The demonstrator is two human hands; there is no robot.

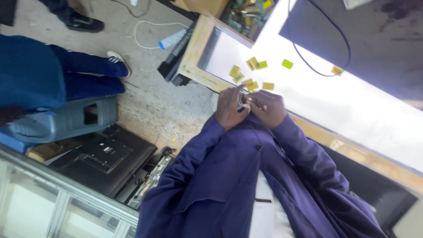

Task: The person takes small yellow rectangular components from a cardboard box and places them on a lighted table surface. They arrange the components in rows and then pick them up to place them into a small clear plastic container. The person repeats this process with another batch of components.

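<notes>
Working at the edge of a bright white panel (352,105) that runs from upper centre to the right edge of the frame, set in a light wooden frame (194,48). Both hands sit together just above frame centre, touching each other.

Left hand (230,108): fingers curled, closed around a small white piece (241,100) held between the two hands. Right hand (267,107): fingers bent inward, tips pressed onto the same white piece. What the piece is, can't tell; too small and mostly covered.

Yellow tape squares (253,72) are scattered on the white panel just above the hands, nearest ones almost touching the knuckles. One more square (287,64) sits further right, another orange-ish one (337,70) near a black cable (317,70) that loops across the panel.

Sleeves are dark purple work jacket (229,185), filling bottom centre of the frame.

Surroundings: concrete floor (150,101) at centre left. Black flat-screen back panel (103,156) lies on the floor lower left. Grey-blue plastic stool (70,119) at left, with another person's blue trouser leg and a black-and-white shoe (118,59) beside it. Second dark shoe (86,23) at top left. White cable (150,26) and a white tube (172,39) lie on the floor near the frame's corner.
</notes>
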